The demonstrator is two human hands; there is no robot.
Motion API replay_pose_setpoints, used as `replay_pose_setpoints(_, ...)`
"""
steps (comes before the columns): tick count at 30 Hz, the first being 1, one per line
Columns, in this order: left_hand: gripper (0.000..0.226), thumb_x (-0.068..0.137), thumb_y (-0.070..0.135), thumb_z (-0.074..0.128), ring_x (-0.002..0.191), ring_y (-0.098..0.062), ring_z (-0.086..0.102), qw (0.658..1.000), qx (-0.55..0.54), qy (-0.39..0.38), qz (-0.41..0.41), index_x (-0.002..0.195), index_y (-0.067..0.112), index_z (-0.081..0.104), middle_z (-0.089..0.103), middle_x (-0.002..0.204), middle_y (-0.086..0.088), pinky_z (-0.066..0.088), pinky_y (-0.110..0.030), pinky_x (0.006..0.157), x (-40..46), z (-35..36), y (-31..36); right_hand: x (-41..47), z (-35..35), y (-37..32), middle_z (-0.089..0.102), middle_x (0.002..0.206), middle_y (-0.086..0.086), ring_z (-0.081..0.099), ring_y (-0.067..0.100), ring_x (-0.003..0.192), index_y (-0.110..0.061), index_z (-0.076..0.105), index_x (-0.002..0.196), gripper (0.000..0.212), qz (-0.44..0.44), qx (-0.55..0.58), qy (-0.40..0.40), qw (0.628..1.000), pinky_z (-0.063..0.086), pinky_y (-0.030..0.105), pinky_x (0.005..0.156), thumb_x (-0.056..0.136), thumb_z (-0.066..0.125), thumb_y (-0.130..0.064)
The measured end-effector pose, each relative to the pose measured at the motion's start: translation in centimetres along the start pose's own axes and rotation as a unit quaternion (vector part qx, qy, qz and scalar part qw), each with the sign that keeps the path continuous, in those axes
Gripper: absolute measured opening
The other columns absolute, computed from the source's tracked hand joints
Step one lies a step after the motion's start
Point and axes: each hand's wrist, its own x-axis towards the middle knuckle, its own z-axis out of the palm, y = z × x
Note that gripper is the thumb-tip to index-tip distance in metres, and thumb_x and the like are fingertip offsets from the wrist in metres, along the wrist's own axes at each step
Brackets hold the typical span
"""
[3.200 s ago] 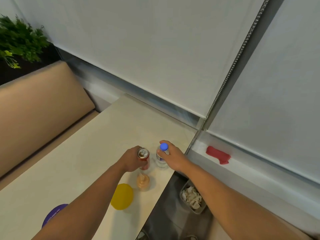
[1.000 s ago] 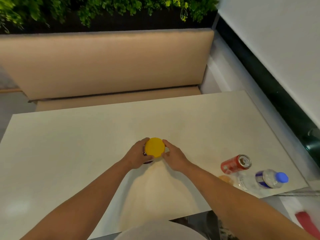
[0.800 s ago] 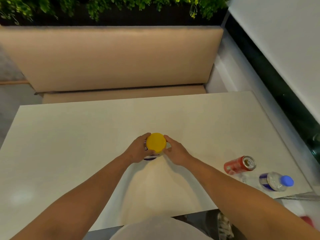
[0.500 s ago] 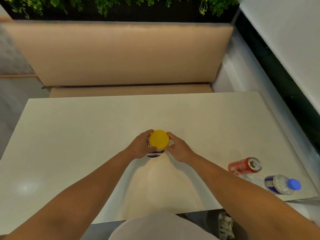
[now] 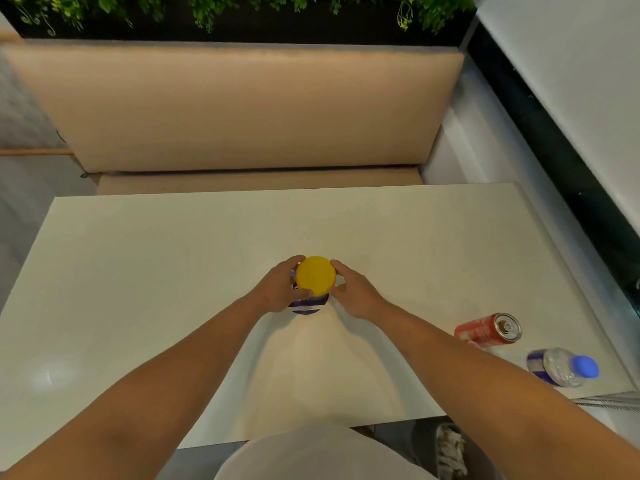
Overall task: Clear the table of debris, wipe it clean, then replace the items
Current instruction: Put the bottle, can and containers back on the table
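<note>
Near the middle of the table [image 5: 138,271] stands a yellow-lidded canister [image 5: 314,284]. The left hand [image 5: 282,291] curls round its purple-labelled side; the right hand [image 5: 356,292] pinches the lid's rim. Toward the table's right near corner stand a red soda can [image 5: 486,331] and a blue-capped water bottle [image 5: 561,367].

soft warm indoor light falling evenly from above, a pale glare spot glowing on the desk [image 5: 48,374] near its left edge, fuzzy shadows spreading under both forearms, wide-angle lens bending the edges, plants [image 5: 242,8] up top going dim, everything looking slightly soft
</note>
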Motion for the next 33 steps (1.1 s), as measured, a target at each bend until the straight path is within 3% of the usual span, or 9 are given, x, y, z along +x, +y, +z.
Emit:
replay_pose_setpoints(3,0.091,0.078,0.032,0.088,0.123,-0.028,0.057,1.0,0.013,0.003,0.0,0.152,0.019,0.037,0.049,0.147,-0.006,0.05,-0.03,0.092,0.0,-0.1,0.0,-0.1,0.1,0.0,0.056,0.144,0.005,0.058,0.027,0.124,-0.022,0.042,0.151,0.057,0.014,0.005,0.0,1.0,0.047,0.034,0.105,0.099,0.064,-0.016)
replay_pose_setpoints(6,0.095,0.08,0.037,0.086,0.136,-0.029,0.047,0.999,0.041,0.013,0.004,0.156,0.019,0.032,0.042,0.154,-0.007,0.043,-0.034,0.104,-0.3,-0.4,0.5,-0.7,-0.3,-0.1,0.049,0.152,0.003,0.061,0.026,0.123,-0.023,0.035,0.156,0.065,0.035,0.015,0.003,0.999,0.046,0.038,0.108,0.099,0.066,-0.024)
replay_pose_setpoints(9,0.091,0.082,0.04,0.083,0.139,-0.026,0.042,0.997,0.062,0.043,0.021,0.156,0.023,0.032,0.038,0.156,-0.004,0.038,-0.033,0.107,-1.0,-1.0,2.1,-2.6,-1.7,-0.3,0.044,0.155,-0.004,0.061,0.019,0.118,-0.026,0.031,0.158,0.067,0.052,0.026,0.019,0.998,0.045,0.03,0.104,0.1,0.064,-0.029)
replay_pose_setpoints(14,0.068,0.084,0.034,0.081,0.127,-0.018,0.051,0.992,0.036,0.083,0.086,0.144,0.025,0.05,0.05,0.144,0.003,0.039,-0.025,0.101,-2.2,-0.3,5.9,-8.4,-6.0,0.2,0.055,0.142,-0.014,0.062,0.006,0.113,-0.031,0.047,0.149,0.051,0.051,0.069,0.078,0.993,0.044,0.016,0.093,0.1,0.063,-0.031)
replay_pose_setpoints(18,0.059,0.084,0.044,0.078,0.121,-0.008,0.053,0.991,0.024,0.044,0.128,0.137,0.031,0.055,0.056,0.136,0.011,0.042,-0.03,0.102,-2.9,2.3,8.3,-13.9,-9.6,1.9,0.061,0.129,-0.02,0.064,-0.003,0.104,-0.031,0.055,0.141,0.042,0.056,0.086,0.133,0.986,0.045,0.01,0.085,0.1,0.064,-0.028)
replay_pose_setpoints(20,0.058,0.085,0.038,0.081,0.116,-0.005,0.053,0.99,0.013,0.015,0.141,0.136,0.027,0.057,0.058,0.133,0.009,0.045,-0.027,0.099,-3.1,4.2,9.3,-16.5,-10.9,3.2,0.062,0.127,-0.022,0.064,-0.005,0.102,-0.031,0.056,0.139,0.04,0.07,0.088,0.16,0.981,0.045,0.008,0.084,0.1,0.063,-0.027)
replay_pose_setpoints(24,0.057,0.086,0.04,0.079,0.114,-0.009,0.056,0.987,0.015,-0.044,0.155,0.137,0.028,0.056,0.057,0.133,0.008,0.049,-0.027,0.095,-3.3,8.1,11.1,-21.3,-12.4,6.1,0.063,0.126,-0.024,0.063,-0.006,0.107,-0.034,0.056,0.138,0.039,0.101,0.114,0.204,0.967,0.048,0.016,0.093,0.101,0.063,-0.026)
replay_pose_setpoints(28,0.059,0.089,0.048,0.073,0.114,-0.007,0.055,0.979,0.049,-0.102,0.167,0.141,0.031,0.052,0.054,0.138,0.009,0.047,-0.024,0.095,-3.7,12.0,13.2,-24.8,-12.5,8.3,0.062,0.119,-0.028,0.054,-0.022,0.108,-0.039,0.055,0.133,0.034,0.12,0.117,0.235,0.957,0.041,0.001,0.084,0.101,0.062,-0.03)
replay_pose_setpoints(33,0.063,0.09,0.05,0.071,0.11,-0.009,0.057,0.974,0.052,-0.158,0.154,0.145,0.029,0.049,0.054,0.14,0.007,0.052,-0.029,0.094,-4.3,16.5,15.5,-26.7,-11.0,11.6,0.062,0.131,-0.012,0.058,-0.002,0.115,-0.036,0.057,0.131,0.033,0.155,0.139,0.235,0.949,0.042,0.013,0.088,0.101,0.063,-0.023)
